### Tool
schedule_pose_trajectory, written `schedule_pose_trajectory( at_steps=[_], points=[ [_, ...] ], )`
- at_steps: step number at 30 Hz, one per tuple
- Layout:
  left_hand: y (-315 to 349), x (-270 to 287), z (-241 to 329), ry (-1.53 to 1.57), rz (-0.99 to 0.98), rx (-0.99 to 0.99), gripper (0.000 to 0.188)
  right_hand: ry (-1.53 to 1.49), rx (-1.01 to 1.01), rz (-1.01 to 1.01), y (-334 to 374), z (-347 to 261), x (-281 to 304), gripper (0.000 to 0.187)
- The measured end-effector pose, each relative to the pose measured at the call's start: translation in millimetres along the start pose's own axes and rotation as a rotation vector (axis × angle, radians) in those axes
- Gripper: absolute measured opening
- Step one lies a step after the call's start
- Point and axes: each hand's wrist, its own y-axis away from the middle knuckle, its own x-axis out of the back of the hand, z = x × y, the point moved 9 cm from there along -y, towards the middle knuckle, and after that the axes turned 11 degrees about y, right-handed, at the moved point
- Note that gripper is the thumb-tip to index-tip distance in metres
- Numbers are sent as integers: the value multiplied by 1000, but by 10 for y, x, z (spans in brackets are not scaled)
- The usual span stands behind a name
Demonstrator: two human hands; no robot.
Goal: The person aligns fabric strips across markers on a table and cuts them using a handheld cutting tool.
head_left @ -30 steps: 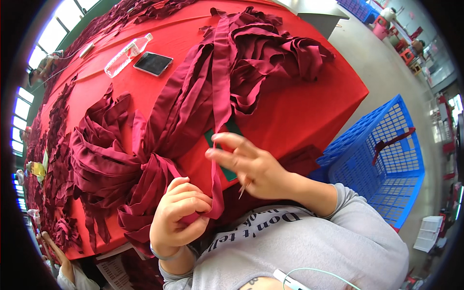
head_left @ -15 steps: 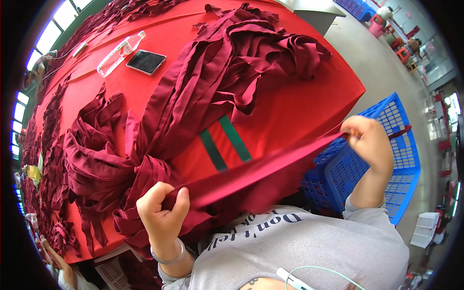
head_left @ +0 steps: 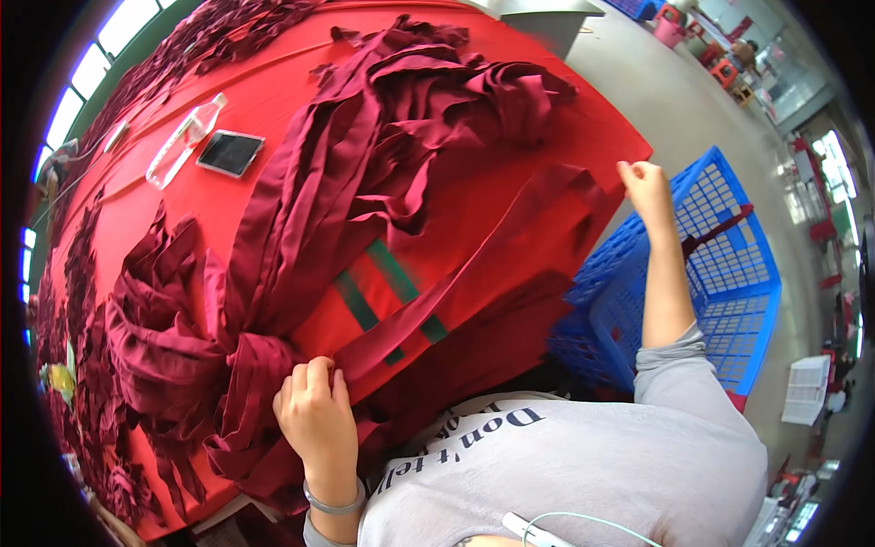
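Note:
A long maroon fabric strip (head_left: 456, 278) runs slantwise over the near part of the red-covered table (head_left: 510, 237). My left hand (head_left: 316, 410) is closed on its near left end, beside a knotted bundle of maroon strips (head_left: 169, 337). The strip's far end lies loose near the table's right edge, a short way from my right hand (head_left: 649, 193). That hand is raised with thumb and fingers pinched together; whether anything small is between them I cannot make out. Two dark green bars (head_left: 394, 272) mark the cloth under the strip. More maroon fabric hangs along the near table edge.
A blue plastic basket (head_left: 729, 273) stands right of the table, under my right forearm. A heap of maroon strips (head_left: 428, 109) covers the far middle. A phone (head_left: 231, 152) and a clear plastic bottle (head_left: 187, 139) lie at the far left.
The strip, stretched taut between both hands before, has left my right hand and dropped toward the table. My right hand has moved farther away; the left keeps its end.

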Motion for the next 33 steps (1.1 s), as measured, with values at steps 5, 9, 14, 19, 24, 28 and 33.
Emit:
schedule_pose_trajectory(
  at_steps=[5,9,14,19,24,28,33],
  points=[
    [0,-21,15,-16,0,-17,22,-331,-171,-183,323,29,-227,40],
    [-10,-36,7,-1,7,-11,22,-618,-624,-329,680,629,-693,35],
    [-31,-18,17,46,-22,21,22,-1117,-903,-718,1074,692,-1426,46],
    [4,-34,-34,24,-5,-1,21,-857,-842,-437,926,728,-923,45],
    [4,-44,-4,26,0,-10,20,-1059,-361,112,177,825,144,13],
    [11,-36,-20,24,17,-12,20,-1570,-220,-30,-380,767,23,20],
    [9,-55,78,53,-17,-23,20,-1789,-288,-14,-870,911,-368,31]
  ],
)
